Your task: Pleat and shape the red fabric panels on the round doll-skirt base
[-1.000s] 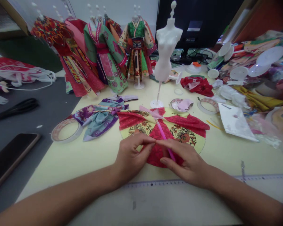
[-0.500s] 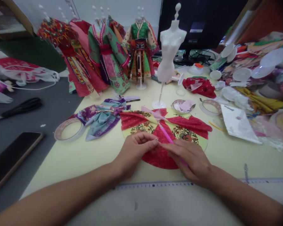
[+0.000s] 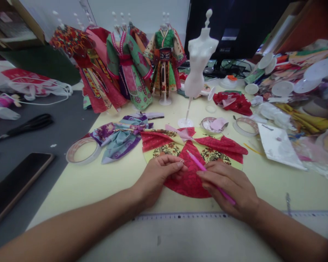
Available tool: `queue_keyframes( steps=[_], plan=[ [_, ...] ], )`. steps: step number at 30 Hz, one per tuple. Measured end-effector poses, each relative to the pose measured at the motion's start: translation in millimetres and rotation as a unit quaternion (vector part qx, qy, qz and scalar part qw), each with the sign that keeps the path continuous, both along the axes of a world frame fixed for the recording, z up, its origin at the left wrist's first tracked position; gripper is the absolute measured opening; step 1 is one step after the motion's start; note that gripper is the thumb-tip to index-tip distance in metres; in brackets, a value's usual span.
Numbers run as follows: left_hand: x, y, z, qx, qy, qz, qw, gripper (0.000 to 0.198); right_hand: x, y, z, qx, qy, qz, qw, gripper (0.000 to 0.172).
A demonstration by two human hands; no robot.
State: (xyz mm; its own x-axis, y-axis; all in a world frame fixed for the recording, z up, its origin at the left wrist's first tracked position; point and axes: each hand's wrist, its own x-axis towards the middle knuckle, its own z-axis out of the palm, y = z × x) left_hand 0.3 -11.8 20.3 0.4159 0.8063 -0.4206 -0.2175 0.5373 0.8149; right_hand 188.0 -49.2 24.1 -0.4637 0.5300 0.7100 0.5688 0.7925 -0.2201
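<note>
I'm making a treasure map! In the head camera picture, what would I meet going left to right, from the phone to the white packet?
Phone → tape roll → left hand → right hand holding a pink pen → white packet.

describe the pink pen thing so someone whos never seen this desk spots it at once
Start at the bare white mannequin, then look down to the red and yellow cloth in front of it. Over that cloth, the right hand holds the pink pen-like tool. It is slim, straight and plain, unlike the patterned fabric behind it.
</note>
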Motion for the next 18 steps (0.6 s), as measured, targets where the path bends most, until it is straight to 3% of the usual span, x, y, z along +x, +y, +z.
queue_keyframes(
  steps=[5, 18],
  plan=[
    [0.2, 0.3, -1.3, 0.0, -0.008, -0.002, 1.0, 0.015, 1.7, 1.5, 0.4, -0.02, -0.018, 0.03, 0.999, 0.026],
    [-0.9, 1.7, -2.7, -0.017, -0.035, 0.015, 0.999, 0.014, -1.2, -1.8, 5.7, 0.01, -0.013, 0.043, 0.999, 0.016]
  ],
)
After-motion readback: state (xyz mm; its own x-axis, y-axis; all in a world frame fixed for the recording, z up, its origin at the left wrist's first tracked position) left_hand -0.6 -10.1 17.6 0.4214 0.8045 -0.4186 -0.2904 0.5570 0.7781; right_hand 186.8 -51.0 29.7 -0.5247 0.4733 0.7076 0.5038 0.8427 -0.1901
